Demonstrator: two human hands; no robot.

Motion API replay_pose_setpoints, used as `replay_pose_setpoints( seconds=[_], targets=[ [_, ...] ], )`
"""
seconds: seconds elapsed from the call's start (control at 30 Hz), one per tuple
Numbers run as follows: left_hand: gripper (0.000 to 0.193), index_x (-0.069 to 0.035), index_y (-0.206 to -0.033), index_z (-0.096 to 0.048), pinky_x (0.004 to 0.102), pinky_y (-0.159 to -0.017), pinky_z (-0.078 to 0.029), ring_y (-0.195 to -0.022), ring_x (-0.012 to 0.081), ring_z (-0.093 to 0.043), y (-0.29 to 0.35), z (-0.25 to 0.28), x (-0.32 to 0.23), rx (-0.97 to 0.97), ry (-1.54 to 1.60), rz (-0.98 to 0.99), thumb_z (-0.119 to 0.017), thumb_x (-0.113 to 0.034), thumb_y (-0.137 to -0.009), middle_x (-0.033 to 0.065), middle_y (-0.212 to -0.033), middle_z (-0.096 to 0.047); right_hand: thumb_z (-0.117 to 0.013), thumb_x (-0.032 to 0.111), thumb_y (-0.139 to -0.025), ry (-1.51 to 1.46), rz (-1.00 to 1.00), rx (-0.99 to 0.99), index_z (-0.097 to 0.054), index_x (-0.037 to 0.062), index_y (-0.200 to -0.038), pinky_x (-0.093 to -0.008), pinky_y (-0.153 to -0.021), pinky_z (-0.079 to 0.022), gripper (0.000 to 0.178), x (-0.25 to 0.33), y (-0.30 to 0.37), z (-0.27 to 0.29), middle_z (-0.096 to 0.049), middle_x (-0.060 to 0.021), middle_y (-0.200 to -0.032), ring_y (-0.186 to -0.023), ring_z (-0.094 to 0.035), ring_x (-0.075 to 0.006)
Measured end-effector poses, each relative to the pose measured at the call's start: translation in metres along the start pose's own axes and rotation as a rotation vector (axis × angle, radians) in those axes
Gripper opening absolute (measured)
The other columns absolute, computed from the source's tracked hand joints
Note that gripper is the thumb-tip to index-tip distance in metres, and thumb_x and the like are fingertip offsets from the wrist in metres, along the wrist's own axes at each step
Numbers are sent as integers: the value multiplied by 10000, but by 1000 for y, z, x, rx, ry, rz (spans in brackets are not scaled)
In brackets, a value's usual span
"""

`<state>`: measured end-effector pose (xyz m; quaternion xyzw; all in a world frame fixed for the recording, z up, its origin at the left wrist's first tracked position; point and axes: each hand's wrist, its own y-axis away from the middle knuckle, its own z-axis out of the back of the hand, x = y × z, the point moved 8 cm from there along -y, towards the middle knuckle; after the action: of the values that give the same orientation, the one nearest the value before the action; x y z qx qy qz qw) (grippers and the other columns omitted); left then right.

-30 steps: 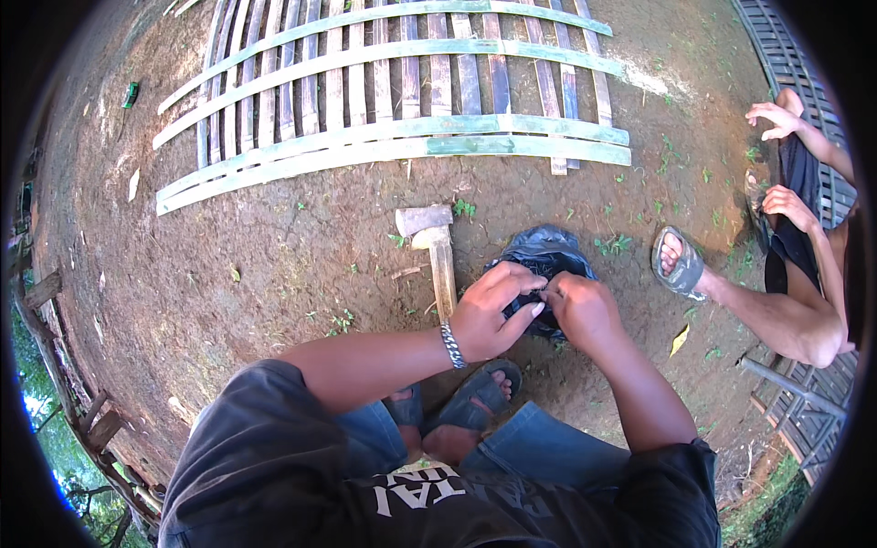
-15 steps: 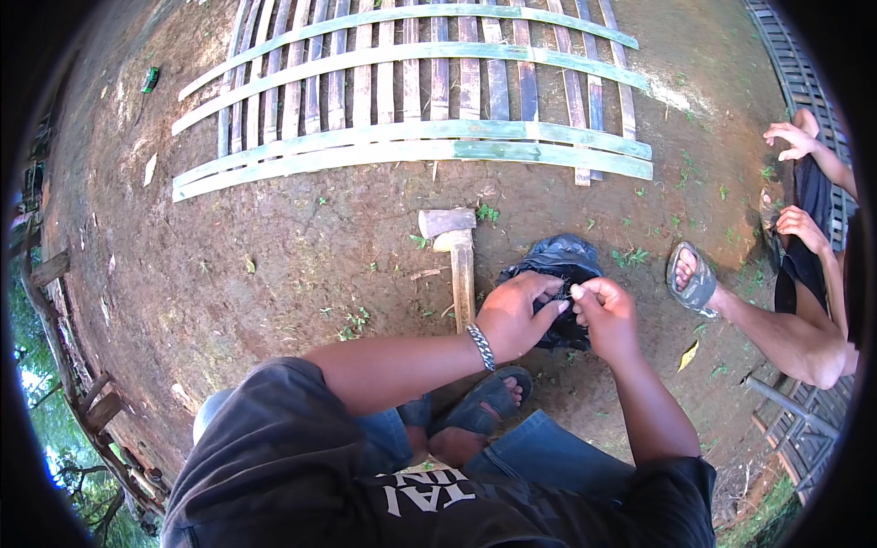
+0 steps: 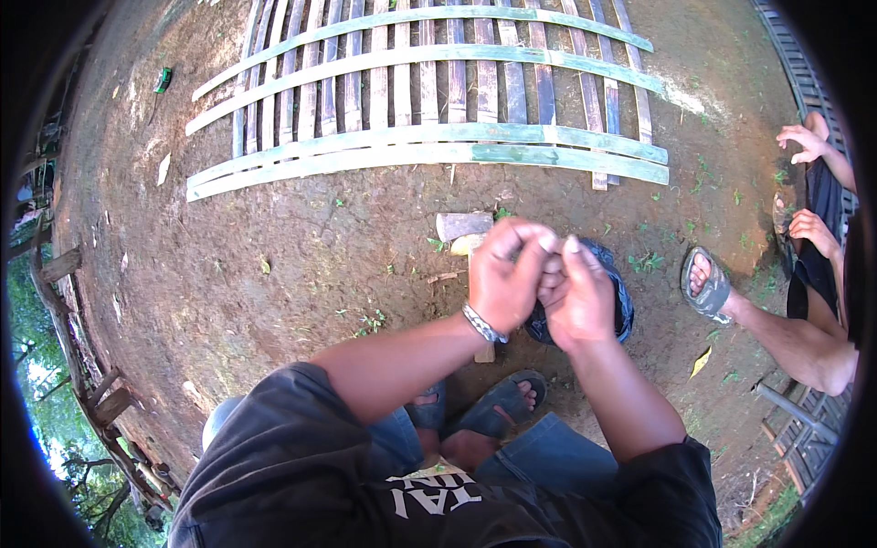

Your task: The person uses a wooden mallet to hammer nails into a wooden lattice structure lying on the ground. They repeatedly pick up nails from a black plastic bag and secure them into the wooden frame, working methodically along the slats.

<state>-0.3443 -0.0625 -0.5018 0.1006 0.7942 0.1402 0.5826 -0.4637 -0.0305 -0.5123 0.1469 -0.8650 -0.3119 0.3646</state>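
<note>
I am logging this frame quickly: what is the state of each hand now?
Left hand: curled shut, fingertips against the right hand; anything held cannot be told.
Right hand: curled shut above the dark bag; contents cannot be told.

You are outdoors in a dirt yard used for work. Brown bare ground [image 3: 274, 265] lies all around your hands. Beyond them lies a panel of bamboo slats [image 3: 429, 100], with green trees [image 3: 36, 429] at the left edge.
</note>
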Motion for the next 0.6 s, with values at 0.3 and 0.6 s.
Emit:
replay_pose_setpoints(
  seconds=[0.3,0.6],
  targets=[
    [148,41,-1156,-615,282,-862,-594,-916,141,-737,-83,77,-4,-106,-311,-50,-634,-37,-1031,115,-1006,-755,-793,287,-889,1925,-40,396,-580,151,-1333,-473,-849,-594,511,-103,27,-19,-522,-169,-1275,-1038,-698,-381],
    [252,35,-1174,-658,245,-795,-583,-930,93,-720,-73,60,27,3,-383,50,-754,-63,-962,59,-980,-772,-774,168,-842,1742,-52,121,-462,133,-1344,-545,-863,-585,592,-117,25,12,-427,-189,-1351,-1039,-673,-442]
  ],
)
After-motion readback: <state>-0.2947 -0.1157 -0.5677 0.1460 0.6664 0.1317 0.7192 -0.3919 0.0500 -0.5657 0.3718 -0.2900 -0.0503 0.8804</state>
